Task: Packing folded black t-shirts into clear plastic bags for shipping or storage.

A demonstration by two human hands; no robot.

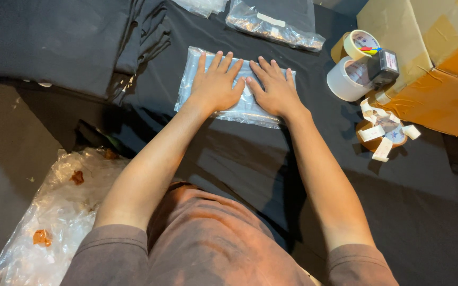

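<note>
A flat clear plastic bag [193, 74] with a dark folded garment inside lies on the black cloth-covered table [229, 159]. My left hand [216, 85] presses flat on its left half, fingers spread. My right hand [274, 90] presses flat on its right half, thumb touching the left hand's thumb. Neither hand grips anything.
A stack of folded black garments [59, 42] sits at the far left. Another bagged dark garment [274, 24] lies beyond. Tape rolls [345, 79], a black dispenser [382, 68] and cut tape strips [382, 132] lie right, beside cardboard boxes [430, 63]. Crumpled clear plastic [49, 217] is lower left.
</note>
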